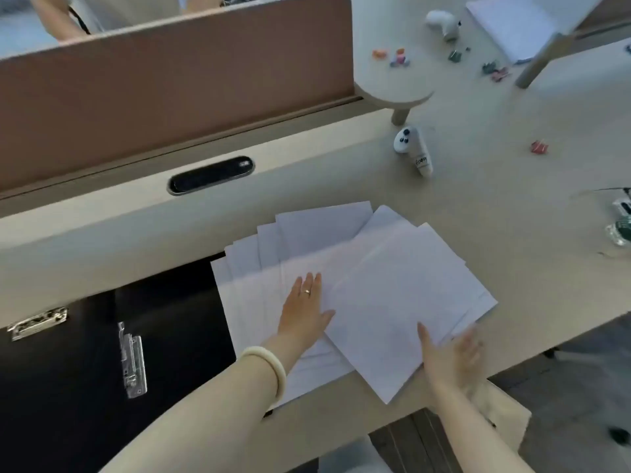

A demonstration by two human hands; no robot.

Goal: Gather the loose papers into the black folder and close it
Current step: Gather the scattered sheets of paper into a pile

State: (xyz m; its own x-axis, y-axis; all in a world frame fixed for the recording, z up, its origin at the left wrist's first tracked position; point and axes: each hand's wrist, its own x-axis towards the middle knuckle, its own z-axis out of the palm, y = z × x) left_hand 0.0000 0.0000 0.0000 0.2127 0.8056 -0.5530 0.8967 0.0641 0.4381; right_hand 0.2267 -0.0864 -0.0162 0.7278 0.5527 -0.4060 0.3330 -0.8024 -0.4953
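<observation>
Several loose white papers (pixel 382 278) lie fanned out on the beige desk, overlapping each other. Their left edge overlaps the black folder (pixel 85 387), which lies open at the lower left with a metal clip (pixel 133 360) on its inside. My left hand (pixel 305 310) rests flat on the middle of the papers, fingers together, with a ring and a white bangle on that arm. My right hand (pixel 450 356) lies spread at the near right corner of the top sheet, its thumb on the paper, and looks blurred.
A brown divider panel (pixel 170 83) runs along the back, with a black slot (pixel 211 175) in the desk below it. A white toy figure (pixel 415 148), a small round stand (pixel 392 83), scattered binder clips (pixel 397 58) and a glass item (pixel 619 216) sit to the right. The desk edge (pixel 375 421) is close in front.
</observation>
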